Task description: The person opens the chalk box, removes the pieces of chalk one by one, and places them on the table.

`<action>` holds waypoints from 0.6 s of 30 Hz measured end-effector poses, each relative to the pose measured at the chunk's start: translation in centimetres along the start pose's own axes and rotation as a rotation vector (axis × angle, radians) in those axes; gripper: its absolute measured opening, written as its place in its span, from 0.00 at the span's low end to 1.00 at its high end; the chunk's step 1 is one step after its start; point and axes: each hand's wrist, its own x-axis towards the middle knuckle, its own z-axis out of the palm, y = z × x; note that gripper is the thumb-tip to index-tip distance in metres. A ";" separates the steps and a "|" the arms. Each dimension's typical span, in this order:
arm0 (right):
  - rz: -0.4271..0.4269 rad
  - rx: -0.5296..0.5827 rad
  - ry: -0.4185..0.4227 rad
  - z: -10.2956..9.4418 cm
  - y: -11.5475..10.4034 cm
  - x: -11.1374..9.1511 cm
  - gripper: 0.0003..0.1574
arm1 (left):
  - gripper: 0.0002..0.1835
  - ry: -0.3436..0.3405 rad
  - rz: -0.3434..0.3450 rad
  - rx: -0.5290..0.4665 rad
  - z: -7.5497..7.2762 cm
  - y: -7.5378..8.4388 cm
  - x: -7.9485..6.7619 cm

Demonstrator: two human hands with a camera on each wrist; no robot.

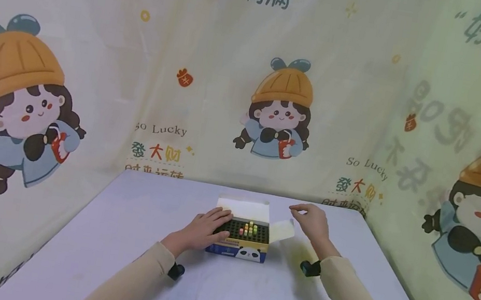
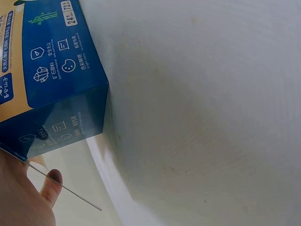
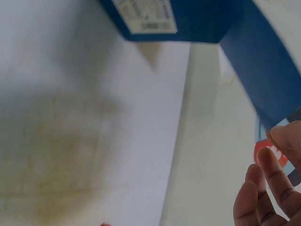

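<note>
Your left hand (image 1: 204,228) lay with fingers spread over the left of the box (image 1: 224,250), low centre of the head frame, coloured sticks (image 1: 249,229) standing inside. Your right hand (image 1: 313,222) hovered right of centre near a flap (image 1: 282,231), thumb and forefinger close, though whether they pinched anything could not be told

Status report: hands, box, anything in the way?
Left hand on box. Right hand raised near side flap. Colored sticks standing in black grid. Flap might hinder right hand.
</note>
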 end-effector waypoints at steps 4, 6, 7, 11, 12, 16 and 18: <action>-0.056 0.003 0.008 0.0 -1.8 -0.1 0.14 | 0.37 0.003 0.016 0.008 0.1 0.0 0.0; -0.084 0.011 0.005 0.1 -2.8 -0.3 0.13 | 0.37 0.006 0.020 0.004 0.1 0.1 0.0; -0.095 0.015 0.005 0.1 -3.2 -0.4 0.13 | 0.37 0.004 0.019 0.001 0.1 0.1 -0.1; -0.126 0.055 -0.022 0.4 -5.0 -0.7 0.12 | 0.38 0.010 0.013 -0.014 0.0 0.2 -0.2; -0.132 0.064 -0.030 0.5 -5.4 -0.9 0.12 | 0.38 0.012 0.012 -0.013 0.0 0.2 -0.3; -0.151 0.088 -0.049 0.9 -6.6 -1.3 0.10 | 0.38 0.014 0.012 -0.005 -0.1 0.2 -0.3; -0.157 0.097 -0.054 1.1 -6.9 -1.5 0.09 | 0.37 0.017 0.021 -0.006 0.0 0.3 -0.3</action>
